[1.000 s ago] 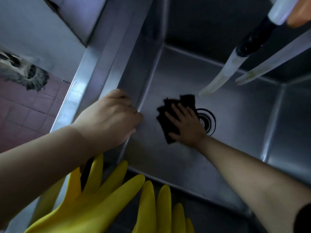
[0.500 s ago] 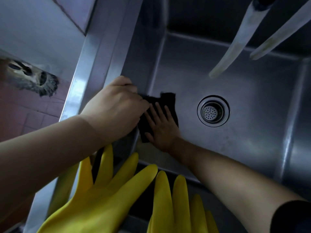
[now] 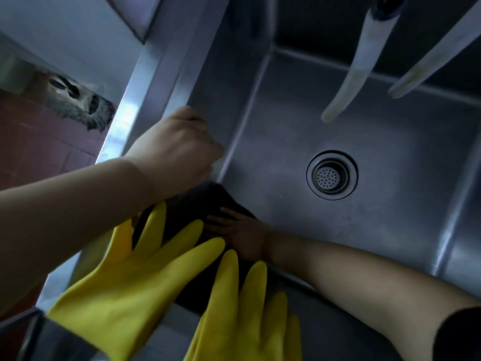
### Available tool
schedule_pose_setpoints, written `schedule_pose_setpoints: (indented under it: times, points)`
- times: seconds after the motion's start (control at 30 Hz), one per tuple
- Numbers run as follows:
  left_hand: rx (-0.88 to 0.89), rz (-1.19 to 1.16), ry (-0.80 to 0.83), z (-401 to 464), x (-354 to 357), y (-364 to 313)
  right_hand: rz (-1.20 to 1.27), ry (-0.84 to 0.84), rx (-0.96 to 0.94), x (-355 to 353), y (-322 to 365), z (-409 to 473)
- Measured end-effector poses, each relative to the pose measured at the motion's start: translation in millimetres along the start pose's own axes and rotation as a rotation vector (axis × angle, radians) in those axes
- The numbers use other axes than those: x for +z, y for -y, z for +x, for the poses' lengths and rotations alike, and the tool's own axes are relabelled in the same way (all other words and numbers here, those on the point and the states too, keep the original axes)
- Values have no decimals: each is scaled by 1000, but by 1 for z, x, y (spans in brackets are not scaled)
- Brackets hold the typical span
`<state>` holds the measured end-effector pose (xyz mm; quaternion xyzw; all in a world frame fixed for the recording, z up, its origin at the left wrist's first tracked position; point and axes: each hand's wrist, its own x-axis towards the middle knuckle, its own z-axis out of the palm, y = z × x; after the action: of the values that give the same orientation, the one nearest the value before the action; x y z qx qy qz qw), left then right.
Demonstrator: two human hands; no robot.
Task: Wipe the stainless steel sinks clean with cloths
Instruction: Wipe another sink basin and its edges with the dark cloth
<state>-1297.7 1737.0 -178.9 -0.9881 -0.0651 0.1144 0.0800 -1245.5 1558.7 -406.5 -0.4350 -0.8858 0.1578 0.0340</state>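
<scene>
The right hand (image 3: 240, 231) lies flat with straight fingers on the dark cloth (image 3: 221, 201), pressing it into the near left corner of the sink (image 3: 390, 209). A second ago that cloth was beside the drain (image 3: 331, 175); half a second ago it was against the left wall; now it has been drawn back to the corner, so the stroke has swept the left part of the floor towards the person. The left hand (image 3: 179, 149) stays curled over the sink's left rim, bracing, its fingers bent round the edge. By my reckoning the floor to the right of the drain and the far wall are not yet wiped. Two yellow gloves (image 3: 135, 287) hang over the near rim and hide part of the cloth. Two pale hoses (image 3: 356, 74) dangle above the far side.
</scene>
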Motion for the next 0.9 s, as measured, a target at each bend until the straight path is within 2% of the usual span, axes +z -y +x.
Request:
schedule_pose_setpoints:
  times: [0.13,0.4,0.53,0.77,0.9]
  points:
    - [-28,-5,32,0,-2,-3,123,-34,-45,-12,-1,-22]
    - [-35,-50,0,1,-6,-1,209,9,-66,-35,-8,-156]
    - [-28,-45,2,1,-4,1,120,16,-75,-30,-7,-131]
    - [-43,-48,17,2,-4,0,36,-75,33,-19,-4,-14]
    - [-36,-54,38,2,-4,1,43,-152,-33,-26,-35,-2]
